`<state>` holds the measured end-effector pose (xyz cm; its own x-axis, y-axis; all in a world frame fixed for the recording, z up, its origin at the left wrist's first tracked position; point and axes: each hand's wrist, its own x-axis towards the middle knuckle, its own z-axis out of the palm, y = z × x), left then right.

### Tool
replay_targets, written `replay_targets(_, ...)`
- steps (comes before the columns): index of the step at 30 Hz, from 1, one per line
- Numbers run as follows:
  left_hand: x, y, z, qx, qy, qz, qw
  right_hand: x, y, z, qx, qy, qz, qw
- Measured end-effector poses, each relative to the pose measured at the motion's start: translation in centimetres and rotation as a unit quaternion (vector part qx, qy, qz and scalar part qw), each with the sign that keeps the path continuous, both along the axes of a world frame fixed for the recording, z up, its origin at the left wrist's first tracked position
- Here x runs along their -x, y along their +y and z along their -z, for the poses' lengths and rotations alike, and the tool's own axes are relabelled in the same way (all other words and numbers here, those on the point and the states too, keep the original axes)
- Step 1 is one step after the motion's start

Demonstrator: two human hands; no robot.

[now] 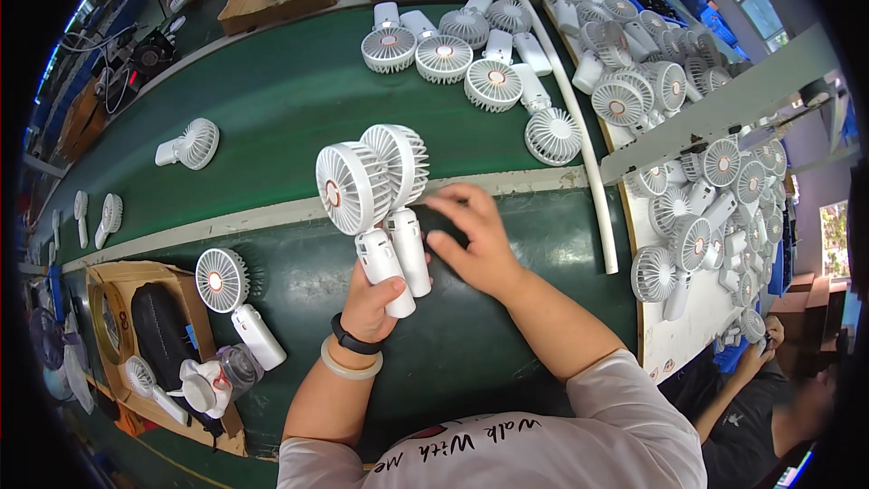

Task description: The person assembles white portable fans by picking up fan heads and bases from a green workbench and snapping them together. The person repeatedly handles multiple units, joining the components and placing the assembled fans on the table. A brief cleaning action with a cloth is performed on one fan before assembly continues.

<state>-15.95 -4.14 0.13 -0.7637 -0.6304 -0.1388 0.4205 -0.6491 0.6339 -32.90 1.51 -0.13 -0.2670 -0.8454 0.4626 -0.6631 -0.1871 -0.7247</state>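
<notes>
Two white handheld fans stand side by side in my left hand (366, 304), its fingers wrapped round the handles. The nearer handheld fan (355, 195) turns its round grille with an orange-ringed hub to the left. Close behind it, the other handheld fan (409, 252) overlaps its head. To their right hovers my right hand (480, 240), its fingers apart and nothing in them; the fingertips are near the rear fan's head. Another handheld fan (255, 335) lies to the left, its handle slanting toward me.
A cardboard box (204, 326) at left holds a tape roll and a black case. On the green belt (290, 100) lie a single fan (197, 143) and a group (444, 56) farther back. Right of a white pipe (570, 109), many fans pile up; co-workers sit far left and lower right.
</notes>
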Motion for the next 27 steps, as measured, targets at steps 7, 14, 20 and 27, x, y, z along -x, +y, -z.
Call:
replay_targets(7, 0.0, -0.4, 1.0, 0.035, 0.000, -0.015, 0.999, 10.1, -2.2, -2.5, -0.068, 0.257, 0.327, 0.907)
replay_targets(14, -0.2, -0.8, 1.1, 0.044, 0.010, -0.042, 0.998, 11.9, -0.9, -7.5, -0.412, 0.292, 0.264, 0.822)
replay_targets(20, -0.3, -0.5, 1.0, 0.023, 0.005, -0.045, 0.999, 6.0, 7.5, -6.5, -0.333, 0.153, 0.118, 0.923)
replay_targets(27, -0.2, -0.5, 0.9, 0.031, 0.009, -0.047, 0.998, 8.0, 8.4, -6.0, -0.297, 0.309, -0.041, 0.902)
